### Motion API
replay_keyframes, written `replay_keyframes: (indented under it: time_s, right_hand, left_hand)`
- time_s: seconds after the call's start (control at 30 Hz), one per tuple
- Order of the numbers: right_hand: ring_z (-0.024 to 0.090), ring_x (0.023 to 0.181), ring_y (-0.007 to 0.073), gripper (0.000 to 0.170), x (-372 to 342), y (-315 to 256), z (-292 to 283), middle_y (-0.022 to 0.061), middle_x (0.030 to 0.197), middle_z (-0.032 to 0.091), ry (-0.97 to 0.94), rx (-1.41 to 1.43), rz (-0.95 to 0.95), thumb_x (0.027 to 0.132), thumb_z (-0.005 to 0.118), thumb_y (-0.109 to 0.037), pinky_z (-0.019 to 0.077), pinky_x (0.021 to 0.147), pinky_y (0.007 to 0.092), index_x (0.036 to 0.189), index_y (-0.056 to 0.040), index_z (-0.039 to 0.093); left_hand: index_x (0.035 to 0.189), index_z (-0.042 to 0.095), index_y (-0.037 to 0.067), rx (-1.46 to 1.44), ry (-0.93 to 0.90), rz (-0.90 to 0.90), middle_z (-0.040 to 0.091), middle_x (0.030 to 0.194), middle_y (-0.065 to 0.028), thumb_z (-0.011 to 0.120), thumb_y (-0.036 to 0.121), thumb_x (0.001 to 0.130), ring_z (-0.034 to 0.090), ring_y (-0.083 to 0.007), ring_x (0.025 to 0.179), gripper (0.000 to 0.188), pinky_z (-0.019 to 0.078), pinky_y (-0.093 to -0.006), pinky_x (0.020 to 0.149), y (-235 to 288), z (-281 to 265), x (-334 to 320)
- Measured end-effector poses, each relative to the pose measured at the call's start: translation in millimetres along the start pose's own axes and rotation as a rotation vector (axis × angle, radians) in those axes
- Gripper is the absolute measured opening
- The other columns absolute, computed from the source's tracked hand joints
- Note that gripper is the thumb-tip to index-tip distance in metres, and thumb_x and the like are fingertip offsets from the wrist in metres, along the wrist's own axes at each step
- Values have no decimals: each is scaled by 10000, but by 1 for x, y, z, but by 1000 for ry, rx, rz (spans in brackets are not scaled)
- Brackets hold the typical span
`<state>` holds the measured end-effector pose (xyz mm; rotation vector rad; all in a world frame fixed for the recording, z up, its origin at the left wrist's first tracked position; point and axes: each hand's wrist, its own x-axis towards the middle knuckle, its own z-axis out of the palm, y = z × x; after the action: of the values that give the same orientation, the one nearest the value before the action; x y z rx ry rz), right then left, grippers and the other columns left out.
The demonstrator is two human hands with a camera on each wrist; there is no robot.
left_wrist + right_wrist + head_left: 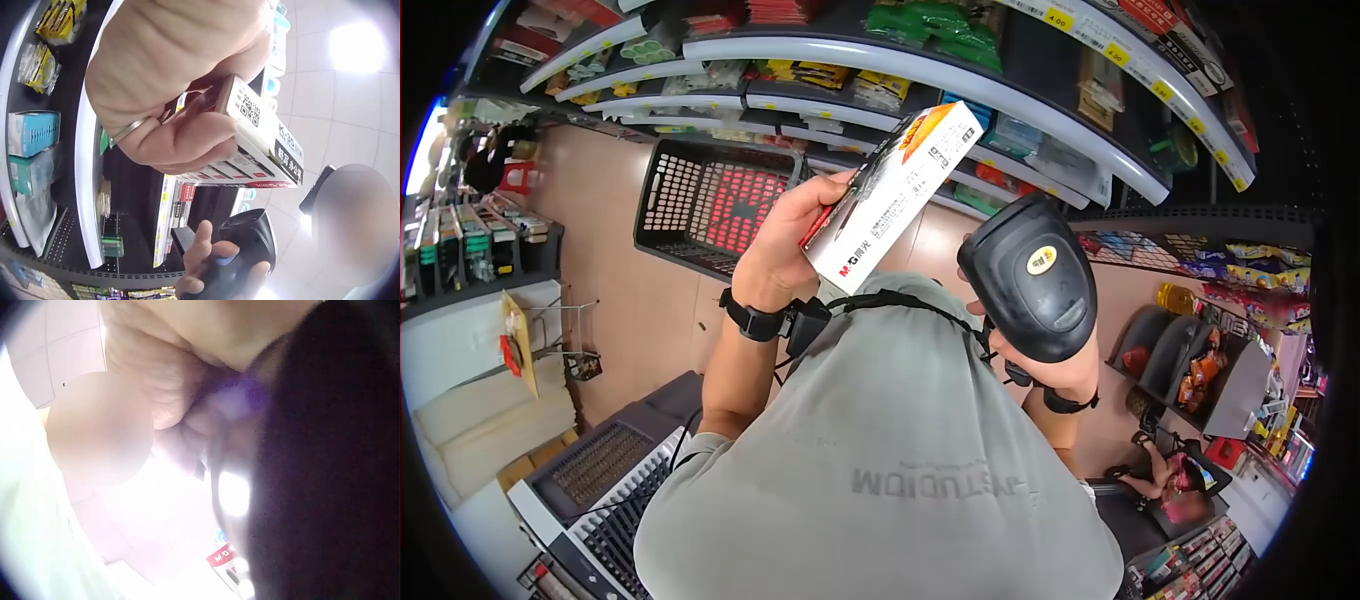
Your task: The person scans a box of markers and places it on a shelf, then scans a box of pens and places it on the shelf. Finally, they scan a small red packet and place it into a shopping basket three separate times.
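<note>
Head view: left hand, ten o'clock, grips M&G pen box, seemingly keeping printed panel uncovered; right hand, four o'clock, clasps barcode scanner.

"M&G 晨光" is printed in red and black along the white side of the box. On its end, seen from the left wrist, "K-35" can be read, with "办公" in white on black below. "M&G" is shown again in white on a red patch in the right wrist view. "4.00" is marked on a yellow price tag. "STUDIO" is seen upside down within the lettering on the shirt. The print on the scanner's yellow sticker cannot be read.
</note>
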<state>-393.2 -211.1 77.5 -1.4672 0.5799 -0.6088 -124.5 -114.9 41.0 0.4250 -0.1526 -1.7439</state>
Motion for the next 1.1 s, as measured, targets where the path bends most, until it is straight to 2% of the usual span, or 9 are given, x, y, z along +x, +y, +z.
replay_keyframes:
  time_s: [0.17,0.37,0.5,0.63,0.8,0.83,0.93,1.03,1.1]
  right_hand:
    - [665,867,206,584,-1,-18,-3,128,975,682,-87,44,148,589,859,-108,513,780,321,1095,19,597]
    - [664,908,205,583,-16,-5,-19,133,1011,682,-57,49,68,599,827,-87,511,822,328,1118,27,587]
    - [628,1019,189,575,-37,4,-41,149,1142,637,-176,-6,41,725,728,14,501,883,325,1258,18,514]
    - [660,892,201,514,-39,-5,-49,144,1000,682,-63,-87,-68,643,827,-88,509,814,327,1091,11,596]
    - [657,846,203,462,-58,-8,-60,135,963,682,57,-179,-109,661,813,-84,509,783,325,1064,-4,600]
    - [653,841,193,458,-63,-8,-59,128,963,682,107,-171,-128,666,807,-84,509,783,322,1068,-9,600]
    - [628,837,156,427,-82,-10,-51,89,945,680,227,-109,4,669,801,-69,502,788,311,1046,-9,611]
    - [622,862,130,457,-95,-12,-36,50,973,679,393,-158,42,691,788,-28,497,804,303,1102,-4,589]
    - [638,812,135,358,-102,-8,-26,69,904,700,456,81,138,684,795,-64,513,780,298,1004,-8,646]
  left_hand:
    - [1285,459,-50,137,79,1,646,1136,-164,409,150,889,688,-203,926,446,579,-329,793,-5,4,3]
    - [1301,453,-42,177,87,3,634,1171,-159,404,138,892,673,-209,964,449,555,-351,848,-27,14,6]
    - [1300,456,-55,109,369,-13,635,1163,-171,467,172,907,674,-252,949,454,566,-371,822,-57,40,3]
    - [1296,461,-25,202,264,-16,609,1199,-182,474,202,853,650,-290,993,498,542,-470,846,-80,15,11]
    - [1300,436,-22,204,168,-88,641,1119,-164,488,194,864,687,-270,877,489,580,-401,733,-89,15,30]
    - [1345,386,-64,159,27,-135,585,1242,-184,447,120,840,626,-250,1080,541,506,-365,944,-86,10,33]
    - [1403,314,-51,224,-25,-156,547,1295,-183,448,88,818,614,-270,1105,617,476,-403,988,-79,17,48]
    - [1444,271,-1,410,-103,-171,564,1256,-145,460,67,781,659,-241,978,693,583,-376,732,-67,22,66]
    - [1476,216,53,501,-119,-261,587,1174,-103,490,48,794,658,-173,848,735,571,-313,561,-59,38,78]
